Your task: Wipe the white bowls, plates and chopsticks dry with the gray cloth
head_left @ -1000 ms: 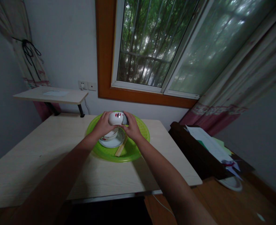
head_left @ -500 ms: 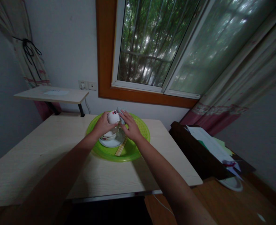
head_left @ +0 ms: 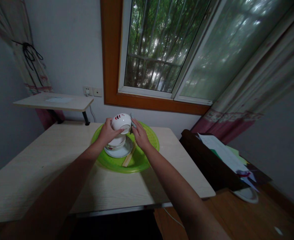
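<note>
Glossy ceramic bowl (head_left: 122,122), shiny plastic basin (head_left: 142,160), wooden chopsticks (head_left: 129,155)

held bowl (head_left: 120,121) wht w/ red & blk print, basin (head_left: 151,141) grn, chopsticks (head_left: 129,155) yel.

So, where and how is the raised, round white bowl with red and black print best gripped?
Probably by the curved wall of the bowl, from the left, where the left hand grips it. It is tipped, its base partly facing the camera, while a grey cloth and the right hand take up its right side.
</note>
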### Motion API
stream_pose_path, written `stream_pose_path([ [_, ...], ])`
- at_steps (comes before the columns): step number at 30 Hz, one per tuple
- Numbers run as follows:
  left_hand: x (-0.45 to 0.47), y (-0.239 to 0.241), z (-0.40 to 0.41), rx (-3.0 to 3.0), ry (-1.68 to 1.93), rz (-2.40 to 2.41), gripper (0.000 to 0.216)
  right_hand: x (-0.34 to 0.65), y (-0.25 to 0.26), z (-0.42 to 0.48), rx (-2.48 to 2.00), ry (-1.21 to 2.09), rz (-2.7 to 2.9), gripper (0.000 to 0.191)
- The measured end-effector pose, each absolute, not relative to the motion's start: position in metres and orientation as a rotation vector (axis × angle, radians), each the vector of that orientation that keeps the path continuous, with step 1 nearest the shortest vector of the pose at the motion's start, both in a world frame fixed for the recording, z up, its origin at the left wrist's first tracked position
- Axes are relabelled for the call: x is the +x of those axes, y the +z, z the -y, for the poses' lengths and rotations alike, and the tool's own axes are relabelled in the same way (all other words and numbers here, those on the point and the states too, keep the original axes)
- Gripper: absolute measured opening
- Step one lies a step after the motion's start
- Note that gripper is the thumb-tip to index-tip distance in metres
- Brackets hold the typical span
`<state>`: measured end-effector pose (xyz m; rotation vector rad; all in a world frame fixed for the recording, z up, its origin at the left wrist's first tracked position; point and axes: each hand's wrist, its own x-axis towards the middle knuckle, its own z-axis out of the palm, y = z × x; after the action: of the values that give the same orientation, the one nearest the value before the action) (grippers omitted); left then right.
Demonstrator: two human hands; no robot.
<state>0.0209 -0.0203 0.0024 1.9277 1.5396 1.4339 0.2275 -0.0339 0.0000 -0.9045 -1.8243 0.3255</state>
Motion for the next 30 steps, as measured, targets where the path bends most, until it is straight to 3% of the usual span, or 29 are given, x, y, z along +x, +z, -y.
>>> stream_pose_path([
  [14, 0.025, 0.001, 0.022, 2.009, 1.371, -1.498, 0.062, 0.219, 0.015, 0.055, -0.728, 0.105, 2.152, 0.055],
  [30, 0.021, 0.005, 0.019, 1.855, 1.452, -1.588, 0.065, 0.216, 0.012, 0.055, -0.811, 0.118, 2.152, 0.057],
])
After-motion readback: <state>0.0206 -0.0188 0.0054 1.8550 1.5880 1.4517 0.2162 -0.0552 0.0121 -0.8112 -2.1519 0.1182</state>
